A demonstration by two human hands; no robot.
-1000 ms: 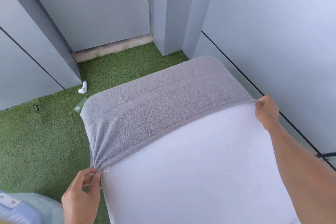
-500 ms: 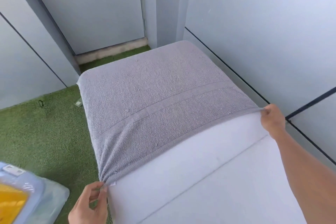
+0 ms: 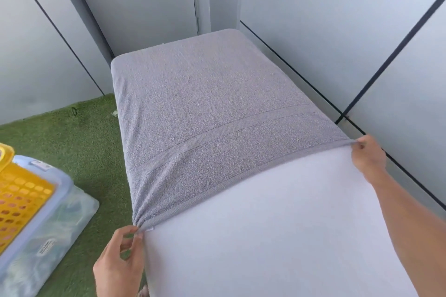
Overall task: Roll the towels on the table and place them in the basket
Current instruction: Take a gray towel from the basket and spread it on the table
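- A grey towel (image 3: 212, 113) lies spread flat over the far half of a white table (image 3: 277, 236), its near hem stretched taut between two hands.
- The left hand (image 3: 120, 263) pinches the near-left corner at the table's edge; the right hand (image 3: 368, 155) pinches the near-right corner (both grips closed on cloth).
- Held by both corners like this, the towel probably stays smooth and square, ready for rolling.
- A yellow basket (image 3: 21, 198) sits on a clear lidded bin (image 3: 48, 231) on green turf (image 3: 79, 142), left of the table.
- Compared with a second ago, the towel covers more of the tabletop, and the basket has come into view.
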